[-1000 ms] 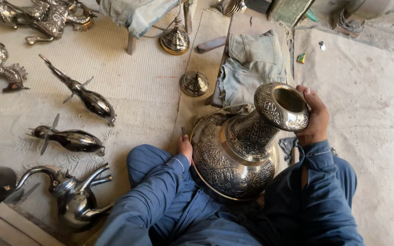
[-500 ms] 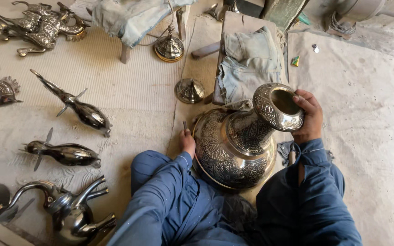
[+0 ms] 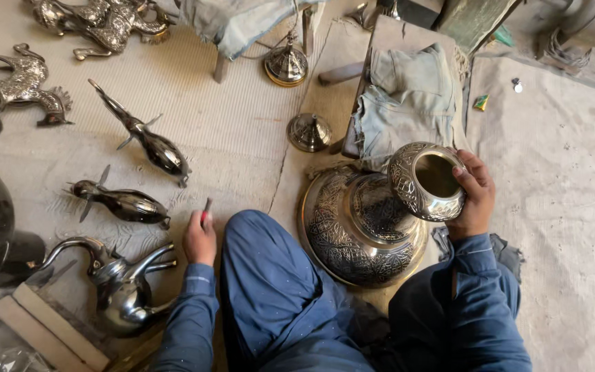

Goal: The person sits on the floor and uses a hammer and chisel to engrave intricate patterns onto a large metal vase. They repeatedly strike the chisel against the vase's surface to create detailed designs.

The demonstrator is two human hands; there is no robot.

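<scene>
Right hand [image 3: 475, 200] grips engraved silver metal vase [image 3: 373, 220] rim at three o'clock; left hand [image 3: 200, 238] pinches small red-tipped tool [image 3: 206, 210]. Keep vase braced.

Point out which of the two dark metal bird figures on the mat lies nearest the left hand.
The lower dark polished metal bird, lying level just left of the left hand. The other dark bird lies slanted farther up the mat.

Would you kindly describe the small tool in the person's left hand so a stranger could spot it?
Start at the big engraved metal vase tilted between the knees, then cross the blue-clad left leg to the left hand on the mat. The small tool pokes up from it: a short, thin stick with a red band, unlike the shiny metal birds nearby.
</scene>
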